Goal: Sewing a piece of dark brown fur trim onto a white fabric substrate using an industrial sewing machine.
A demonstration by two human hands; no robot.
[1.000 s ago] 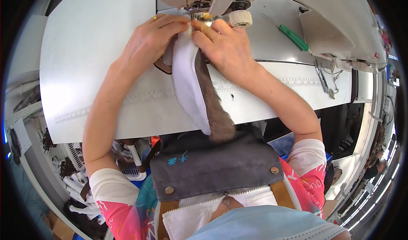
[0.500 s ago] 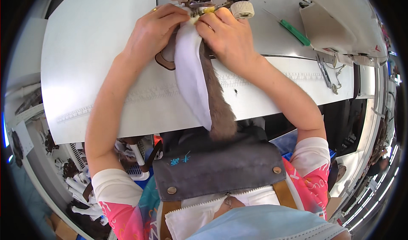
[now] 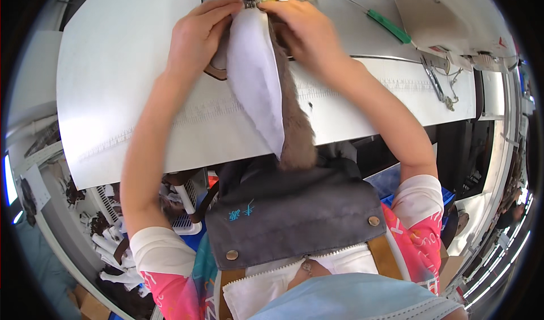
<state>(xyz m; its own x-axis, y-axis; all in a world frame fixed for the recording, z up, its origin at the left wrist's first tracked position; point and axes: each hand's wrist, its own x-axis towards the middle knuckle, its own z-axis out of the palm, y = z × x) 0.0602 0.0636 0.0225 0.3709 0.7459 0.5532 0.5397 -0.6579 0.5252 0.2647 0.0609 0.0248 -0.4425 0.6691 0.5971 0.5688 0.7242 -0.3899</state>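
Lying between both hands is a long piece, white backing (image 3: pixel 255 73) on the left and brown fur (image 3: pixel 296 128) on the right, its narrow top end right by the fingertips. The main thing here imo is the angle: the long axis runs from the fingertips back toward the wearer, drifting a bit right, and the fur tip pokes past the front edge of the surface (image 3: pixel 113 88). Left hand (image 3: pixel 218 22) is pinched on the top of the white side, right hand (image 3: pixel 289 22) is clamped on the top of the fur side, so neither's really nearer. Just beyond both sets of fingertips is the sewing machine's presser foot (image 3: pixel 251 3); too small to tell if it's touching the piece. Tucked below the left hand, partly hidden by the white backing, is some brown-edged thing (image 3: pixel 216 72), no clue what. Off to the right of the right hand there's a green-handled pointed tool (image 3: pixel 388 26), and further right plus closer to the wearer, metal tweezers (image 3: pixel 434 83).
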